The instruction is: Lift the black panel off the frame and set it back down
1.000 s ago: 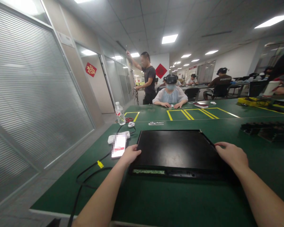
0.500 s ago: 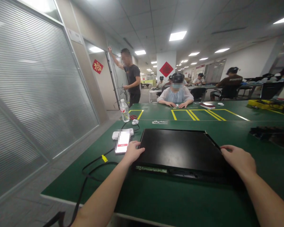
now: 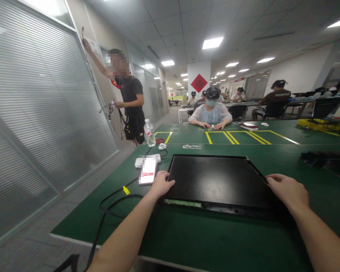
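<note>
A black flat screen panel [image 3: 218, 181] lies face up on the green table [image 3: 209, 238] in front of me. Along its near edge, a strip of green circuit board [image 3: 183, 203] is exposed. My left hand [image 3: 162, 184] grips the panel's left edge, thumb over the top and fingers at the side. At the right edge my right hand [image 3: 289, 190] holds on in the same way, its fingertips partly hidden. Just left of my left hand rests a phone [image 3: 147, 172] with a lit screen.
A black cable [image 3: 104, 206] with a yellow tag runs along the left side. Beyond the phone stand a water bottle [image 3: 149, 133] and red-handled scissors [image 3: 160, 141]. Dark parts [image 3: 325, 162] lie at right. A person [image 3: 211, 111] sits opposite; another person [image 3: 132, 98] stands at left.
The standing person has moved left along the glass wall, one arm raised. My hands keep their hold on the screen panel, which has barely shifted in view.
</note>
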Demonstrator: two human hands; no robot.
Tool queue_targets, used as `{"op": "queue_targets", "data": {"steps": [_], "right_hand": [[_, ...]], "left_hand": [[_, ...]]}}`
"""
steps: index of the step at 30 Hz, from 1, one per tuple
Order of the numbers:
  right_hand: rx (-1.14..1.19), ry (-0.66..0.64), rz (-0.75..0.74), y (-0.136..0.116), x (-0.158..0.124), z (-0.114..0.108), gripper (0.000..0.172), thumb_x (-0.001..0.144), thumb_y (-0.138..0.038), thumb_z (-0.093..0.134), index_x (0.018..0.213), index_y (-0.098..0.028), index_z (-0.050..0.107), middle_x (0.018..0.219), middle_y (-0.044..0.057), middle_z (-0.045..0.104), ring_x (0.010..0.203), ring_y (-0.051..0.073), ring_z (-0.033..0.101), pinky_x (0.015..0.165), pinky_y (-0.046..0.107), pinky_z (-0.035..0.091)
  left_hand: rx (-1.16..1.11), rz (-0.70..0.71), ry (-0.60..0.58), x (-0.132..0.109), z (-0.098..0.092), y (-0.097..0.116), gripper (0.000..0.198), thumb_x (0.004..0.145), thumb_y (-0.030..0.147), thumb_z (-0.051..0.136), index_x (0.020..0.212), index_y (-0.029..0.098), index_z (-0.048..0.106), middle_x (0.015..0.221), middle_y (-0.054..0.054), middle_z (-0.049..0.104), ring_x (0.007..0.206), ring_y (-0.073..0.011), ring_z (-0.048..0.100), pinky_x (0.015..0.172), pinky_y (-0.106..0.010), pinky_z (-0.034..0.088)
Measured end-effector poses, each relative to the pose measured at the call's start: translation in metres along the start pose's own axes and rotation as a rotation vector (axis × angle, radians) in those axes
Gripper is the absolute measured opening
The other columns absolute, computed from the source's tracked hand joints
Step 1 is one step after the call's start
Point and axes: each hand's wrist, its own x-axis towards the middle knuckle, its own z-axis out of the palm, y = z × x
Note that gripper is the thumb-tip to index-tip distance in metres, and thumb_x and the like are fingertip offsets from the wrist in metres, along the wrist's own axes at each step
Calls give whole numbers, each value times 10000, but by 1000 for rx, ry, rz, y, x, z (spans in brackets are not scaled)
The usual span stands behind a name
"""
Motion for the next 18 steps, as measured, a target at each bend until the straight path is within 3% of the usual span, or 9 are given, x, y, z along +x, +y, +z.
{"op": "queue_targets", "data": {"steps": [10, 18], "right_hand": [[-140, -23, -49, -14, -11, 2, 572, 888, -536, 432, 1193, -246, 819, 1087, 203, 776, 983, 392, 740, 773, 463, 558], [-133, -59, -22, -15, -11, -3, 574, 897, -526, 421, 1197, -231, 812, 1116, 207, 776, 1027, 420, 736, 762, 481, 570]], "left_hand": [[121, -29, 13, -4, 3, 10, 384, 907, 268, 702, 1235, 79, 763, 1445, -213, 621, 1377, -308, 600, 1186, -321, 409], [41, 7, 73, -2, 4, 4, 246, 839, 250, 780, 1047, 120, 800, 1306, -183, 701, 1282, -305, 640, 1111, -346, 456]]}}
